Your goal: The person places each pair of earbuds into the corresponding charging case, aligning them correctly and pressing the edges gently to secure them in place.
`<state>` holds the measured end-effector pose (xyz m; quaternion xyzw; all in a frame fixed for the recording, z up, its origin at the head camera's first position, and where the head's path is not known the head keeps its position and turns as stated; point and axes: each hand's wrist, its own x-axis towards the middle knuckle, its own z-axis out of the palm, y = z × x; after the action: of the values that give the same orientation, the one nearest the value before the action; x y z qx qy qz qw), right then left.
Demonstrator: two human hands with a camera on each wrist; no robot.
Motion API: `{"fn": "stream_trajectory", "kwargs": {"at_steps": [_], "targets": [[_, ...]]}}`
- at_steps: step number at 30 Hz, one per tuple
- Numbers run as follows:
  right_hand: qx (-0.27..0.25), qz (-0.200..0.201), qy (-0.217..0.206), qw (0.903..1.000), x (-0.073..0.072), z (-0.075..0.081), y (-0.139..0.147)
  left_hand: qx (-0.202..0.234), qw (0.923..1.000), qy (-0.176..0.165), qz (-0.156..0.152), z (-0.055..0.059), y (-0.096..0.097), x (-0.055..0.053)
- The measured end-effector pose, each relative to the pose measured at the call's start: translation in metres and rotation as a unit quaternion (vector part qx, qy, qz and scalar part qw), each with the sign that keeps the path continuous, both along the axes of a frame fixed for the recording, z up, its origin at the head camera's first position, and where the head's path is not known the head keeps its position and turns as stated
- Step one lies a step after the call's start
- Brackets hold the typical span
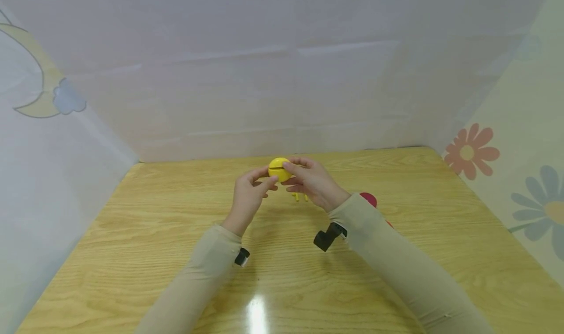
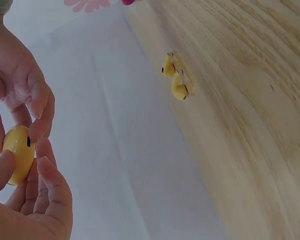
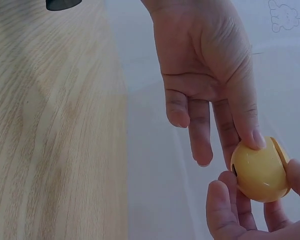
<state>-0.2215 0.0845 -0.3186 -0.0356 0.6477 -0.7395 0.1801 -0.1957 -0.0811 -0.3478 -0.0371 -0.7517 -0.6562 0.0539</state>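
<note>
A small rounded yellow earbud case [image 1: 278,163] is held up above the table by both hands. My left hand [image 1: 247,197] pinches its left side between thumb and fingers; my right hand [image 1: 315,181] pinches the right side, thumb across the front. A dark slit, the lid seam, runs across the case in the head view, and the right wrist view shows the same gap on the case [image 3: 260,175]. Two yellow earbuds [image 2: 179,89] lie on the table beyond the hands, partly hidden behind the right hand in the head view.
A dark red round object [image 1: 368,199] is partly covered by the right sleeve, with a bit of red [image 1: 389,224] below it. The wooden table [image 1: 154,236] meets light walls at the back and both sides. Black cameras [image 1: 327,237] sit at the wrists.
</note>
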Motion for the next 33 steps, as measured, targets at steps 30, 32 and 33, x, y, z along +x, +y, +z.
{"fn": "stream_trajectory", "kwargs": {"at_steps": [30, 32, 33], "targets": [[0.025, 0.031, -0.008, 0.9992, -0.0025, 0.001, -0.0003, -0.006, 0.9999, 0.01, -0.01, -0.0027, -0.0017, 0.0027], [0.034, 0.027, -0.01, 0.999, -0.0038, 0.0003, 0.0009, -0.007, 0.9999, 0.005, -0.006, -0.0023, -0.0029, 0.0029], [0.035, 0.024, -0.012, 0.999, -0.0044, -0.0002, 0.0019, -0.006, 1.0, 0.001, -0.003, -0.0019, -0.0036, 0.003]]}}
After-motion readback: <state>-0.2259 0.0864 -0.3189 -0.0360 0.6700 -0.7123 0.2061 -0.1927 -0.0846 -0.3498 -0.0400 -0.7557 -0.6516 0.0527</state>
